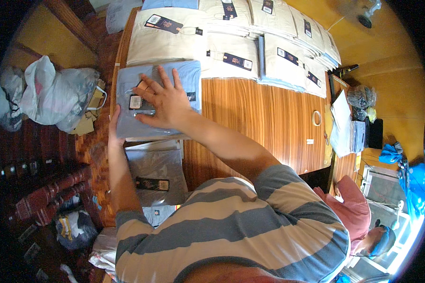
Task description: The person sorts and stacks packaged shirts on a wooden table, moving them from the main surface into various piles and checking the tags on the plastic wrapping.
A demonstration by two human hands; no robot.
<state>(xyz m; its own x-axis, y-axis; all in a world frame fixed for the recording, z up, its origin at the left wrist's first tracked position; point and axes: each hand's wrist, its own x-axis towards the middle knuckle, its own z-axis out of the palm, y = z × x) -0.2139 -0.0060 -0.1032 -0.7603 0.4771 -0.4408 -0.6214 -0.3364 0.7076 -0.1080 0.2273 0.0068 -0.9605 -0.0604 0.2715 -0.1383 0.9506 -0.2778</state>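
Note:
A stack of folded blue garments in clear plastic bags (pixel 189 75) lies at the left end of the wooden table, with a dark hang tag (pixel 136 103) on the top one. My right hand (pixel 167 101) rests flat on this top bag, fingers spread, partly covering the tag. At the stack's left edge, my left hand (pixel 114 127) is set upright against the side with its visible fingers straight; the others are hidden. Just below, nearer my body, sits a grey bagged garment (pixel 156 162) with a dark tag.
Several stacks of cream bagged garments (pixel 167 35) fill the table's far side. On the wooden tabletop (pixel 255 113) lies a tape ring (pixel 317 118). Large plastic bags (pixel 56 94) stand on the floor at left. A person in a pink top (pixel 349 207) is at right.

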